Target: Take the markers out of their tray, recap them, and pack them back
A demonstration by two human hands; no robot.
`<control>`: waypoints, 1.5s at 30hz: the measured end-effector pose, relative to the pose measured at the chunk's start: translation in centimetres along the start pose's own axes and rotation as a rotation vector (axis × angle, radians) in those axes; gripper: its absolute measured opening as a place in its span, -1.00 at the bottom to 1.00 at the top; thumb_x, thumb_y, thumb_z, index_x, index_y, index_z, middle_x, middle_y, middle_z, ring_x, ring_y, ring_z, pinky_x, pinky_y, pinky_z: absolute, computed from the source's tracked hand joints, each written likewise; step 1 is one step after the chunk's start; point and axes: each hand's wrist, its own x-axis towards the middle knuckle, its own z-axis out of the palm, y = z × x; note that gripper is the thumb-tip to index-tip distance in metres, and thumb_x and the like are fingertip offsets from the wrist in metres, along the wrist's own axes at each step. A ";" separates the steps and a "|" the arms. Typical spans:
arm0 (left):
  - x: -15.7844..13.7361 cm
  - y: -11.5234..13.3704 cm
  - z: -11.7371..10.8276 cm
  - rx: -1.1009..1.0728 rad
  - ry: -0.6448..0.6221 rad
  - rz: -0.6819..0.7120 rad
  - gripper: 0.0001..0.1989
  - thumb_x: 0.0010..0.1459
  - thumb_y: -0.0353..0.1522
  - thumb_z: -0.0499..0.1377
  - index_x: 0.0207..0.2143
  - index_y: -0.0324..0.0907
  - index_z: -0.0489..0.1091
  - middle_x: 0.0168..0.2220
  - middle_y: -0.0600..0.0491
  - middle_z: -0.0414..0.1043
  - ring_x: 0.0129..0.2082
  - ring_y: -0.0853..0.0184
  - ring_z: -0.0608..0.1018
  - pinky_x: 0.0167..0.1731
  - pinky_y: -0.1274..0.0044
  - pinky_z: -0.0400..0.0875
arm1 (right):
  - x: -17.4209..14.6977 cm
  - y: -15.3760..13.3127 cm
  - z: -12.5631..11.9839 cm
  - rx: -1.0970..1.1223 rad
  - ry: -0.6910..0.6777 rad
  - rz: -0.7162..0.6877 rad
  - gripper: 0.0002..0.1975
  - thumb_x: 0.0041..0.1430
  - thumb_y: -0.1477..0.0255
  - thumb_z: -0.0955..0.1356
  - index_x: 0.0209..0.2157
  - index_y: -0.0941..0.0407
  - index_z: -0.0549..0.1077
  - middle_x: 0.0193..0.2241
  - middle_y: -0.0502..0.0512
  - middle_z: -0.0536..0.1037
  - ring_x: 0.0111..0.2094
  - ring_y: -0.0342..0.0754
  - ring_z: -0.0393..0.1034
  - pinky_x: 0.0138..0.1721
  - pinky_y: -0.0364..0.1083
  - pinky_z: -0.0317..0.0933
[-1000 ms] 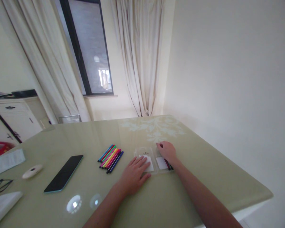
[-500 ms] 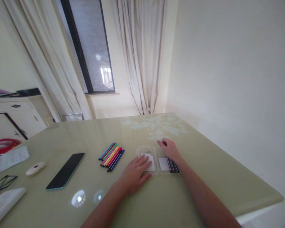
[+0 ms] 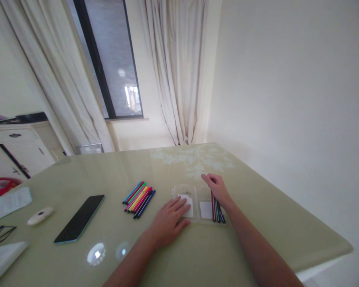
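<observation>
A clear plastic case [image 3: 196,218] lies opened flat, with white paper [image 3: 189,211] in its left half and a white card [image 3: 206,209] in its right half. My left hand [image 3: 169,217] rests on the left half with its fingers spread over the paper. Several dark-toned marker pens [image 3: 216,211] lie side by side along the right half. Over their far ends my right hand [image 3: 217,188] is curled, thumb side toward the left. Its inner fingers are hidden, so whether it grips a marker cannot be made out.
A row of coloured marker pens [image 3: 139,199] lies left of the case. Further left are a phone [image 3: 79,219], a white oval object [image 3: 40,216], a face mask [image 3: 12,203], glasses [image 3: 1,235] and a white box-like object [image 3: 6,259]. The glossy table [image 3: 197,259] meets a wall.
The view has shifted slightly. My right hand has moved a little and its fingers look more curled over the markers, whose near ends spread slightly. My left hand stays on the case.
</observation>
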 end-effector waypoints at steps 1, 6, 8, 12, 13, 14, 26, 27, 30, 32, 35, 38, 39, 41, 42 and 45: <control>0.0 0.0 0.0 0.004 0.000 0.000 -0.46 0.40 -0.10 0.05 0.37 0.07 0.17 0.41 0.08 0.14 0.41 0.18 0.19 0.36 0.22 0.16 | -0.1 -0.2 0.0 0.034 -0.009 0.005 -0.44 0.22 -0.03 0.32 -0.62 0.04 0.09 -0.62 -0.13 0.05 -0.54 -0.15 -0.03 -0.48 -0.13 -0.06; 0.0 0.2 -0.2 0.015 -0.006 -0.003 -0.47 0.40 -0.09 0.03 0.37 0.06 0.18 0.41 0.09 0.14 0.41 0.19 0.20 0.37 0.23 0.14 | -0.3 -0.8 -0.1 0.108 -0.073 0.038 -0.44 0.17 0.00 0.38 -0.64 0.05 0.11 -0.64 -0.15 0.05 -0.55 -0.17 -0.06 -0.49 -0.13 -0.10; 0.1 0.3 -0.3 0.012 -0.017 -0.005 -0.47 0.41 -0.09 0.03 0.36 0.05 0.18 0.41 0.09 0.14 0.40 0.18 0.20 0.37 0.23 0.14 | -0.3 -0.7 -0.1 0.112 -0.105 0.060 -0.45 0.16 0.01 0.39 -0.63 0.06 0.12 -0.64 -0.15 0.06 -0.56 -0.18 -0.06 -0.50 -0.14 -0.11; 0.0 0.2 -0.2 0.011 -0.017 0.006 -0.46 0.40 -0.09 0.03 0.37 0.07 0.16 0.41 0.10 0.14 0.40 0.18 0.21 0.37 0.23 0.13 | -0.5 -0.6 0.3 0.090 -0.210 0.087 -0.49 0.17 0.02 0.37 -0.60 0.06 0.17 -0.63 -0.16 0.08 -0.56 -0.17 -0.02 -0.49 -0.15 -0.07; 0.0 0.2 -0.2 0.010 -0.015 0.009 -0.46 0.40 -0.09 0.03 0.37 0.08 0.16 0.41 0.10 0.14 0.40 0.19 0.21 0.37 0.23 0.13 | -0.5 -0.6 0.4 0.080 -0.242 0.079 -0.50 0.18 0.02 0.37 -0.59 0.07 0.19 -0.63 -0.16 0.09 -0.55 -0.17 0.00 -0.48 -0.15 -0.06; 0.0 0.2 -0.1 0.010 -0.012 0.010 -0.46 0.41 -0.09 0.03 0.38 0.08 0.15 0.41 0.10 0.13 0.40 0.19 0.21 0.37 0.23 0.13 | -0.5 -0.5 0.5 0.068 -0.273 0.066 -0.50 0.18 0.03 0.37 -0.59 0.07 0.20 -0.62 -0.15 0.10 -0.53 -0.17 0.02 -0.46 -0.15 -0.04; 0.3 -0.1 0.5 0.015 0.001 -0.047 -0.45 0.40 -0.06 0.01 0.36 0.01 0.19 0.40 0.04 0.18 0.39 0.15 0.23 0.35 0.23 0.18 | -1.0 0.7 0.0 -0.675 -0.248 -0.060 -0.72 0.26 0.24 0.35 -0.46 0.12 0.42 -0.47 0.03 0.47 -0.41 -0.07 0.29 -0.35 -0.12 0.05; 0.3 0.0 0.5 0.019 -0.002 -0.057 -0.45 0.40 -0.06 0.00 0.36 0.01 0.20 0.39 0.04 0.19 0.38 0.14 0.24 0.35 0.22 0.18 | -1.1 0.7 0.0 -0.716 -0.254 -0.054 -0.73 0.27 0.25 0.36 -0.44 0.12 0.43 -0.45 0.05 0.49 -0.40 -0.07 0.31 -0.34 -0.12 0.05; 0.3 0.2 0.4 0.018 0.003 -0.068 -0.46 0.40 -0.06 0.00 0.35 0.01 0.21 0.39 0.05 0.20 0.38 0.15 0.25 0.35 0.23 0.18 | -1.2 0.8 0.2 -0.735 -0.304 -0.029 -0.74 0.29 0.26 0.35 -0.43 0.11 0.44 -0.45 0.05 0.52 -0.40 -0.06 0.33 -0.34 -0.12 0.05; 0.2 0.1 0.4 0.016 0.009 -0.065 -0.46 0.40 -0.06 0.01 0.35 0.02 0.21 0.39 0.05 0.19 0.38 0.15 0.24 0.35 0.23 0.18 | -1.1 0.8 0.3 -0.695 -0.333 -0.018 -0.76 0.29 0.28 0.35 -0.43 0.10 0.44 -0.48 0.03 0.52 -0.42 -0.07 0.34 -0.35 -0.12 0.05; 0.1 0.0 0.4 0.019 0.012 -0.062 -0.46 0.40 -0.05 0.00 0.35 0.02 0.20 0.39 0.05 0.19 0.38 0.14 0.25 0.34 0.21 0.19 | -0.8 0.9 0.3 -0.620 -0.306 -0.012 -0.74 0.29 0.28 0.35 -0.45 0.11 0.42 -0.51 0.00 0.50 -0.44 -0.09 0.33 -0.36 -0.14 0.04; 0.1 -0.1 0.4 0.022 0.015 -0.060 -0.46 0.41 -0.06 0.00 0.35 0.01 0.20 0.39 0.04 0.20 0.38 0.15 0.26 0.34 0.22 0.19 | -0.6 1.0 0.2 -0.605 -0.266 -0.016 -0.68 0.32 0.26 0.32 -0.49 0.11 0.38 -0.54 -0.02 0.46 -0.46 -0.10 0.30 -0.37 -0.14 0.03; 0.1 -0.1 0.4 0.023 0.016 -0.061 -0.46 0.41 -0.06 0.00 0.35 0.01 0.21 0.39 0.04 0.20 0.37 0.15 0.26 0.34 0.22 0.19 | -0.6 1.0 0.1 -0.618 -0.271 -0.010 -0.68 0.32 0.26 0.31 -0.49 0.11 0.38 -0.54 -0.02 0.46 -0.46 -0.10 0.30 -0.38 -0.14 0.02; 0.1 0.0 0.3 0.021 0.015 -0.063 -0.46 0.41 -0.07 0.00 0.35 0.00 0.22 0.39 0.04 0.21 0.37 0.15 0.26 0.34 0.22 0.19 | -0.7 1.0 0.2 -0.659 -0.288 0.010 -0.71 0.32 0.27 0.32 -0.46 0.11 0.39 -0.52 -0.01 0.47 -0.45 -0.09 0.29 -0.39 -0.13 0.00; 0.1 -0.1 0.4 0.020 0.014 -0.065 -0.46 0.41 -0.07 0.00 0.35 0.00 0.22 0.39 0.04 0.21 0.37 0.14 0.26 0.34 0.22 0.19 | -0.8 0.9 0.4 -0.680 -0.293 0.017 -0.72 0.32 0.27 0.32 -0.45 0.11 0.40 -0.52 0.00 0.48 -0.45 -0.09 0.29 -0.39 -0.13 -0.01; 0.1 -0.3 0.6 0.017 0.015 -0.063 -0.46 0.41 -0.06 0.00 0.35 0.01 0.21 0.39 0.05 0.20 0.38 0.14 0.25 0.35 0.22 0.18 | -1.0 0.9 0.8 -0.716 -0.295 0.019 -0.72 0.32 0.27 0.32 -0.45 0.10 0.42 -0.51 0.02 0.49 -0.44 -0.09 0.28 -0.39 -0.12 -0.03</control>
